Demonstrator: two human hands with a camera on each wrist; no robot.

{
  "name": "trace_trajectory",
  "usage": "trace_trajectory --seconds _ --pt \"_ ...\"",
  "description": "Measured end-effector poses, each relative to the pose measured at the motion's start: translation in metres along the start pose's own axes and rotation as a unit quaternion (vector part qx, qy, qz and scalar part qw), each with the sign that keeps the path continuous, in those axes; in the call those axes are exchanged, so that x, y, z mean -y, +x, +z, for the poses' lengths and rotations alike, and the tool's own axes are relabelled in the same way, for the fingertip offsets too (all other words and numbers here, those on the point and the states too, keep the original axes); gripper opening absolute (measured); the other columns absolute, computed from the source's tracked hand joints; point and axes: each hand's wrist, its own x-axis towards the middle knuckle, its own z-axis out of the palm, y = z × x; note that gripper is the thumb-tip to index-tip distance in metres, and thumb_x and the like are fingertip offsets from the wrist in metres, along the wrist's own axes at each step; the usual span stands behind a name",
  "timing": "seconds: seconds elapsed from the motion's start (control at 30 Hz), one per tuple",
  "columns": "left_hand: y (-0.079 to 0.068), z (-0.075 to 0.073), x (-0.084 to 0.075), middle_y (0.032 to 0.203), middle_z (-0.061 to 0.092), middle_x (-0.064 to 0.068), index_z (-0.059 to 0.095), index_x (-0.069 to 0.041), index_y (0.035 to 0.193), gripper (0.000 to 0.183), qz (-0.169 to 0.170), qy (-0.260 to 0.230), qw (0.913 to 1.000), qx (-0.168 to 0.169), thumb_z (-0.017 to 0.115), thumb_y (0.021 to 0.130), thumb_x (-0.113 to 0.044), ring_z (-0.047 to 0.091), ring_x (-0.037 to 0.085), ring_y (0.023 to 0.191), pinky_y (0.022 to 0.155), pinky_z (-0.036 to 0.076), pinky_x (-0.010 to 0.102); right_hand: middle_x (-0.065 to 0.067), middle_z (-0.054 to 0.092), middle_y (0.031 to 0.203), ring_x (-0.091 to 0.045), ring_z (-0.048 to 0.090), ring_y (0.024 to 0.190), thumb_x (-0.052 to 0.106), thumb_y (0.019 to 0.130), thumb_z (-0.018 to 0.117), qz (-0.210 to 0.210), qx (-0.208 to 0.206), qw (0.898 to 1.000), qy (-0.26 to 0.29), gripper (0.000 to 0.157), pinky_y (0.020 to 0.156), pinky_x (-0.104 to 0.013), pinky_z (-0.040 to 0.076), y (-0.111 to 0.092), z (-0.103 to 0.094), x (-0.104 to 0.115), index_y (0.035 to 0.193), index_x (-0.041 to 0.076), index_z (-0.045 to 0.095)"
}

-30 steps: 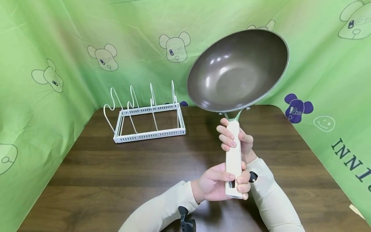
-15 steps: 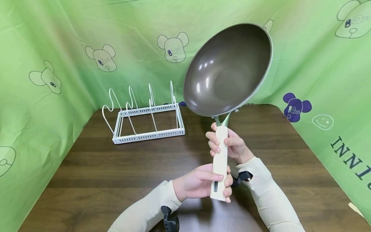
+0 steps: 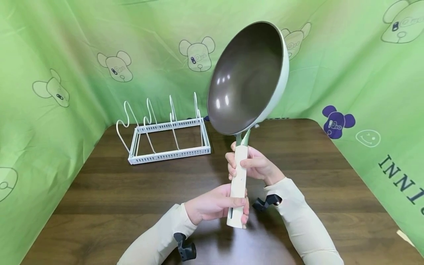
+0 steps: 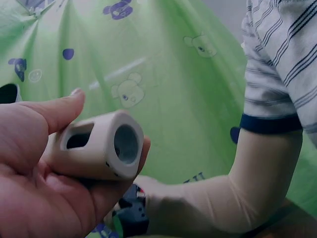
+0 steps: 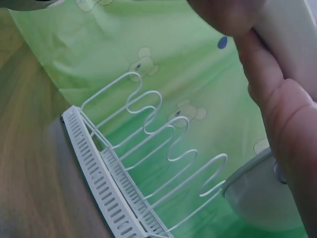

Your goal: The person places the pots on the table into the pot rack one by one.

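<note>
Both hands hold a wok (image 3: 246, 81) up over the table, its dark brown inside turned left and toward me, its pale outer wall showing on the right. My left hand (image 3: 215, 204) grips the lower end of the cream handle (image 3: 239, 180), thumb lying across the front. Higher up, just under the green bracket, my right hand (image 3: 253, 163) curls round the same handle. In the left wrist view the hollow handle end (image 4: 126, 144) and its slot face the camera. Part of the wok's pale outside (image 5: 262, 193) appears in the right wrist view.
A white wire rack (image 3: 170, 156) with several upright curved dividers stands on the dark wooden table (image 3: 139, 195), left of the wok. Green cloth (image 3: 159, 44) printed with bear heads hangs behind and at both sides.
Both hands have moved left with the wok. The wok has turned about its handle, so its opening looks narrower and more of its pale outside shows. The rack stays put.
</note>
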Motion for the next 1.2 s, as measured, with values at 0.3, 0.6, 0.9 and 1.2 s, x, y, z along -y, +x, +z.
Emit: trace_trajectory --seconds 0.3,0.6,0.9,1.2 --pt "-0.007 -0.017 -0.001 0.080 0.061 -0.002 0.047 -0.010 0.096 0.014 0.021 0.001 0.9996 0.020 0.043 0.093 0.003 0.062 0.009 0.070 0.072 0.056 0.032 -0.008 0.060 0.099 -0.023 0.065 0.092 0.000 0.099 0.053 0.008 -0.031 0.999 -0.043 0.022 0.092 -0.041 0.053 0.014 0.001 0.000 0.114 0.010 0.041" --pt "-0.016 -0.030 -0.002 0.083 0.059 -0.002 0.042 -0.012 0.100 0.015 0.029 -0.002 0.9986 0.044 0.045 0.092 0.001 0.061 0.010 0.071 0.073 0.055 0.034 -0.006 0.060 0.095 -0.021 0.064 0.089 -0.001 0.098 0.051 0.026 -0.042 0.995 -0.083 0.017 0.090 -0.041 0.054 0.025 0.000 -0.001 0.107 0.009 0.039" --pt "-0.023 -0.034 -0.005 0.085 0.060 -0.002 0.041 -0.013 0.101 0.017 0.036 0.007 0.9966 0.073 0.046 0.094 0.002 0.062 0.012 0.074 0.074 0.055 0.034 -0.006 0.061 0.096 -0.022 0.065 0.089 -0.001 0.097 0.054 0.022 -0.037 0.995 -0.092 0.021 0.089 -0.043 0.054 0.035 0.005 -0.003 0.108 0.009 0.040" --pt "-0.031 -0.047 0.002 0.085 0.061 0.000 0.040 -0.010 0.103 0.018 0.042 0.050 0.9953 0.071 0.055 0.096 -0.003 0.064 0.014 0.074 0.074 0.055 0.036 -0.006 0.060 0.093 -0.024 0.064 0.087 0.005 0.094 0.064 0.029 -0.036 0.992 -0.114 0.027 0.088 -0.044 0.055 0.045 0.008 -0.007 0.103 0.010 0.038"
